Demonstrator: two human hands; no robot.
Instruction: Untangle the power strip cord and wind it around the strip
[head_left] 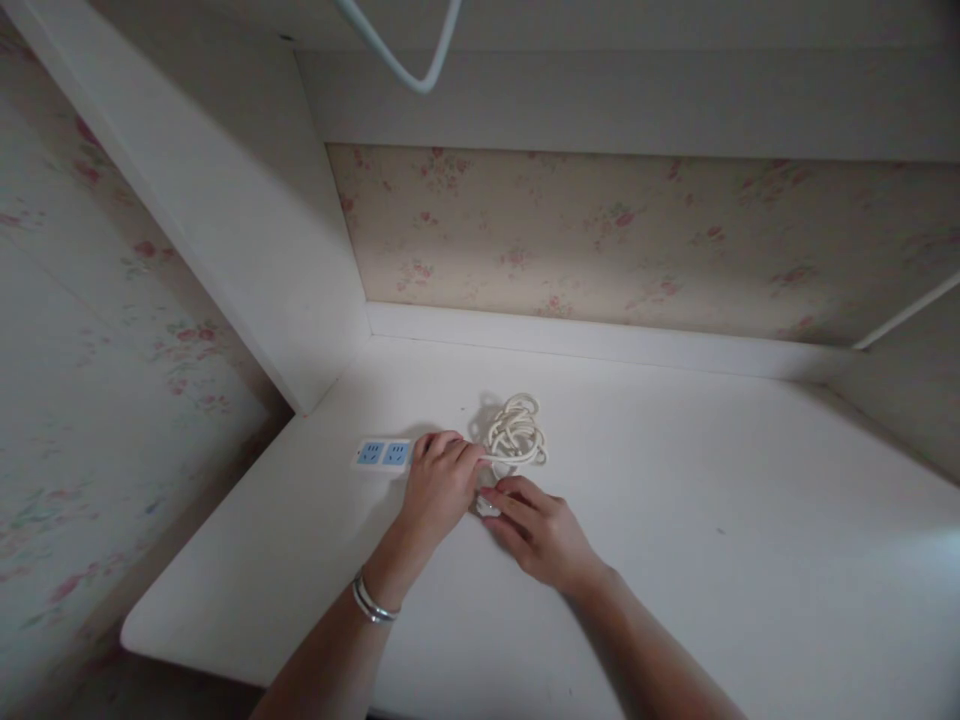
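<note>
A white power strip [384, 454] with blue socket faces lies on the white desk, its right part covered by my left hand [444, 478]. That hand's fingers are wrapped over the strip's right end, where the cord comes out. Close beside it, my right hand [536, 525] pinches the white plug [487, 504] between thumb and fingers, just in front of the cord. The cream-white cord [517, 432] lies in a loose tangled coil behind both hands. My fingers partly hide the plug.
The white desk top [675, 540] has a rounded front left corner. A white side panel [247, 200] stands at the left, and a low ledge [600, 340] runs along the back below flowered wallpaper. A white cable loop [424, 85] hangs down at the top.
</note>
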